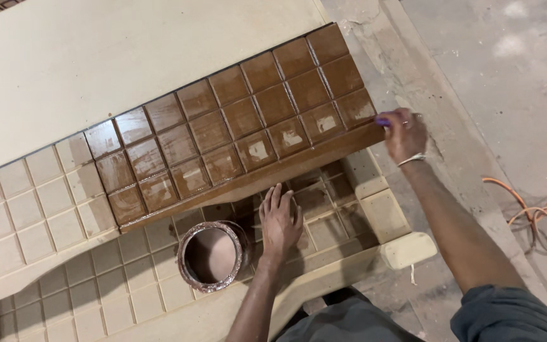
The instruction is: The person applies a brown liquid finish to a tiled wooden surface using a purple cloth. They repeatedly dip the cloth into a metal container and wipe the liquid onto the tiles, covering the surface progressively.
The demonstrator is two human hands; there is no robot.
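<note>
The right hand [404, 134], arm stretched out, is curled round a purple-tipped tool [383, 121] at the stained edge of the grid-carved wooden panel [235, 126]. The left hand [280, 221] rests flat, fingers spread, on the lower panel [128, 291] just beside the stain pot [213, 254]

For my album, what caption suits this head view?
Right hand wipes brown stain on grid-carved panel; left hand rests beside stain pot.
</note>
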